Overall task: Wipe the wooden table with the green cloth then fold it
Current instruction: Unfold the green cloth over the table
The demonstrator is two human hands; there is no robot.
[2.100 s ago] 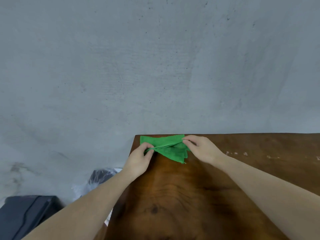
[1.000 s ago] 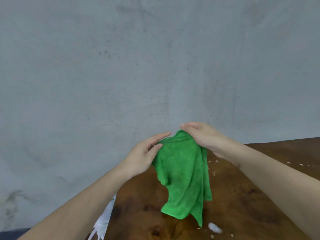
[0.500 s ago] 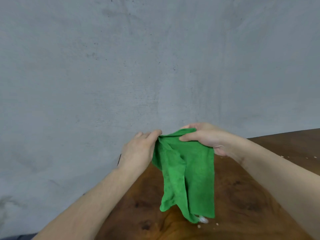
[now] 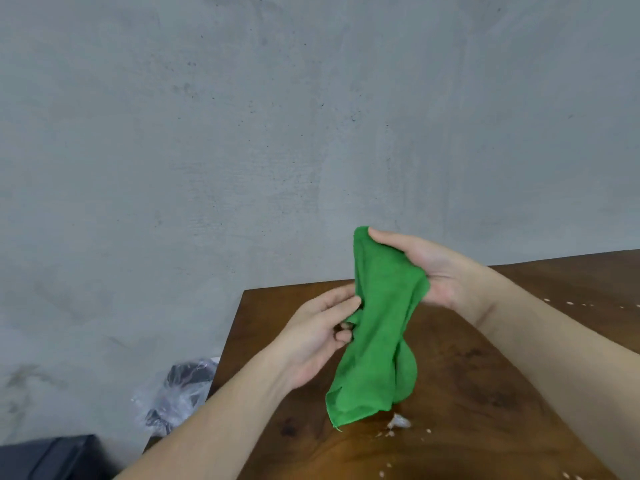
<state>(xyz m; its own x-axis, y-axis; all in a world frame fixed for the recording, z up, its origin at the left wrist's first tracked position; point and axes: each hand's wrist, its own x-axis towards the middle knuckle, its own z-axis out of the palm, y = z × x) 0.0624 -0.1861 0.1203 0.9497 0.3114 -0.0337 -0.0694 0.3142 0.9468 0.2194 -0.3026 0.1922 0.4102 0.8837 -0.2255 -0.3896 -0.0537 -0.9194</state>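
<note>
The green cloth (image 4: 377, 327) hangs bunched and lengthwise in the air above the wooden table (image 4: 467, 403). My right hand (image 4: 429, 268) holds its top end, thumb on the upper edge and palm behind the cloth. My left hand (image 4: 318, 334) pinches the cloth's left edge halfway down, fingers curled into the fabric. The cloth's lower end dangles just above the tabletop.
White crumbs and a small pale scrap (image 4: 398, 422) lie on the table below the cloth, with more specks at the far right (image 4: 588, 304). A clear plastic bag (image 4: 176, 393) and a dark box (image 4: 52, 457) sit on the floor left of the table. A grey wall stands behind.
The cloth was lifted off the table's far corner and now hangs in the air. My left hand slid from the top edge down to the middle; the right hand turned palm-up under the top.
</note>
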